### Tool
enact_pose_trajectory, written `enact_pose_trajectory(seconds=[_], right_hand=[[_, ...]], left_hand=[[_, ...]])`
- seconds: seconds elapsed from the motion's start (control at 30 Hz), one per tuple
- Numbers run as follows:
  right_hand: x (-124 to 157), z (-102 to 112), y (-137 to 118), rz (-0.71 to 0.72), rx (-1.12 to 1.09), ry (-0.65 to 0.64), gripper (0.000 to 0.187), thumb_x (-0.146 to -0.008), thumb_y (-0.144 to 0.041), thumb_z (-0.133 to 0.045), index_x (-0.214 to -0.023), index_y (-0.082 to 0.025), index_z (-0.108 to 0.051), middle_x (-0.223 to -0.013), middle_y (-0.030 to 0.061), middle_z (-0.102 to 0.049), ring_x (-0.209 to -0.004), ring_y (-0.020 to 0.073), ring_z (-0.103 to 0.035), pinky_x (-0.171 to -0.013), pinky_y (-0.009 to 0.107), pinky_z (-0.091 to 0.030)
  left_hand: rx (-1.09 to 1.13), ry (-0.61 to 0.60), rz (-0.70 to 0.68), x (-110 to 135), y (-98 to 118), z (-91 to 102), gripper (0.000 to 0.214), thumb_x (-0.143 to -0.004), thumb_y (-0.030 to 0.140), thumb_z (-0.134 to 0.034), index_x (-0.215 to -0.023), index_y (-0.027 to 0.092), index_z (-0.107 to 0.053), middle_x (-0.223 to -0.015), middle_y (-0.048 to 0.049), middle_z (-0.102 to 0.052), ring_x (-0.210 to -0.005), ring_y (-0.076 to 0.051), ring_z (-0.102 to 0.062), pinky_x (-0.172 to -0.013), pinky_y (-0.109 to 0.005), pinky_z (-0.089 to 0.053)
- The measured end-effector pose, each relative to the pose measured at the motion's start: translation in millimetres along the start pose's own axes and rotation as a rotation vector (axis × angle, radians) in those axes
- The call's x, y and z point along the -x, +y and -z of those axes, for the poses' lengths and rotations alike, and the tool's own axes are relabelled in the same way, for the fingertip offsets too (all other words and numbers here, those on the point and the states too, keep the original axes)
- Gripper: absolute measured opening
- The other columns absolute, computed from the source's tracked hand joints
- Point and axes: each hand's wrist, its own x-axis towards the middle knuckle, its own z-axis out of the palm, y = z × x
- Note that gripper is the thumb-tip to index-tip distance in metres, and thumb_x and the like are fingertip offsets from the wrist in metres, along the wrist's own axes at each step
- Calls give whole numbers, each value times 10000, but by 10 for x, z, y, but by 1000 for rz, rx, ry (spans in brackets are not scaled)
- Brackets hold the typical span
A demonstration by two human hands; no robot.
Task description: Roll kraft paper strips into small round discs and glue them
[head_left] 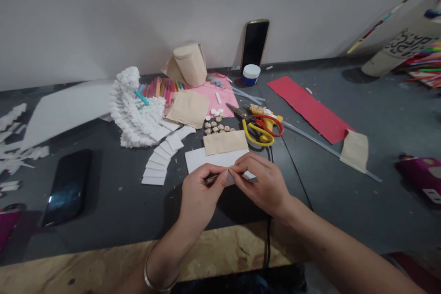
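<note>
My left hand and my right hand meet over the dark table, fingertips pinched together on a small thin strip that pokes out of the left fingers. Both hands hover just above a white paper sheet. A beige paper rectangle lies on that sheet's far edge. Behind it sit several small round beige and white pieces.
Scissors with yellow and red handles lie right of the pieces, a red paper strip and long ruler farther right. A white paper-petal form, fanned white cards and a phone lie left. Another phone leans on the wall.
</note>
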Motion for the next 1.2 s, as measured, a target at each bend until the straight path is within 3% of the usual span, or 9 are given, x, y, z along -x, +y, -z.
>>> enact_pose_trajectory(seconds=[0.17,0.4,0.7,1.03,1.2], right_hand=[[0,-1,24,-4,-13,-16,162,-852,-119,-533,-744,-225,-590,-716,36,-657,-680,154,-625,-615,266,-488],[-9,33,14,-129,-71,-24,136,-856,-174,-574,-729,-222,-566,-715,18,-633,-665,148,-609,-606,264,-469],[1,-39,66,33,-21,10,125,-833,-100,-565,-803,-213,-607,-750,37,-677,-709,157,-651,-638,262,-516],[46,-55,16,111,81,14,205,-873,-96,-528,-974,-207,-669,-874,67,-720,-810,173,-685,-720,284,-566],[29,-7,-30,68,-80,12,203,-871,-89,-534,-986,-187,-671,-878,67,-726,-799,152,-689,-716,259,-559]], left_hand=[[32,10,28,-4,-19,-19,122,-762,290,-711,-765,168,-716,-737,-25,-744,-695,-154,-687,-658,-242,-559],[66,15,24,-9,-11,-41,123,-761,292,-714,-791,173,-728,-762,-32,-747,-727,-157,-685,-695,-254,-548],[42,61,52,-21,-82,-40,142,-760,314,-716,-775,172,-721,-725,-26,-728,-689,-139,-657,-669,-236,-520],[82,113,65,-36,-103,-24,197,-730,338,-749,-811,160,-725,-746,-33,-739,-707,-144,-672,-689,-239,-531],[35,138,18,-27,-89,-5,153,-744,312,-723,-795,169,-712,-753,-25,-738,-710,-140,-677,-680,-226,-529]])
